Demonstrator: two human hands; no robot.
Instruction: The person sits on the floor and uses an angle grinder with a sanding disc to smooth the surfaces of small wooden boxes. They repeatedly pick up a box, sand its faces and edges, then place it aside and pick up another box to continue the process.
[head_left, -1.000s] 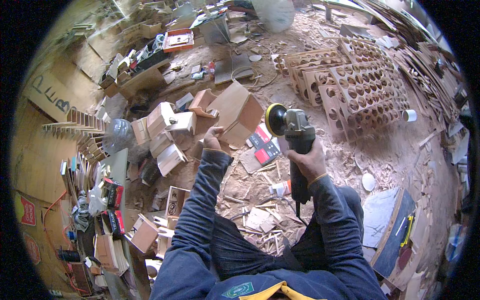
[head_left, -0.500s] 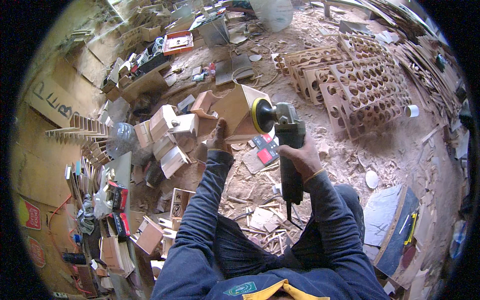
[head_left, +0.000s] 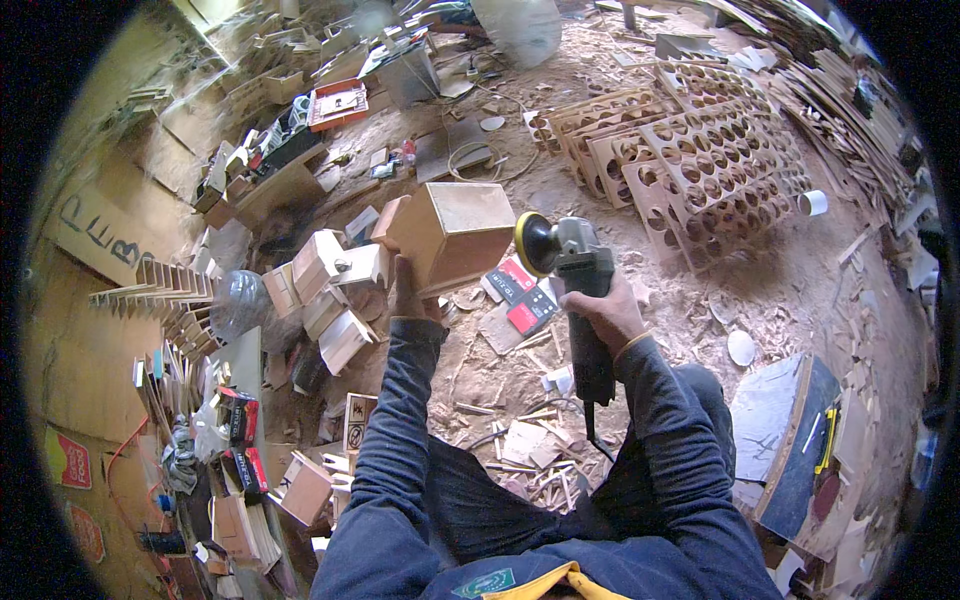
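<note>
In front of me a light-brown wooden box (head_left: 455,232) with slanted sides is held up, tilted. My left hand (head_left: 407,293) grips it at its lower left; most of the fingers are hidden behind it. My right hand (head_left: 612,312) is closed around the dark body of a power sander (head_left: 586,268). Its round yellow-edged pad (head_left: 537,243) is just right of the box, with a narrow gap between them. A black cord (head_left: 592,425) hangs from the sander's lower end.
Small wooden boxes (head_left: 345,335) are piled at left. Red-and-black cartons (head_left: 525,300) lie beneath the sander. Wooden panels with round holes (head_left: 700,160) lean at far right. Wood scraps (head_left: 530,440) litter the floor between my legs. A blue-edged board (head_left: 800,450) lies at right.
The wooden box has turned, showing another face, and shifted slightly down and left. The sander's pad, earlier against the box, is now apart from it. My left hand moved left with the box.
</note>
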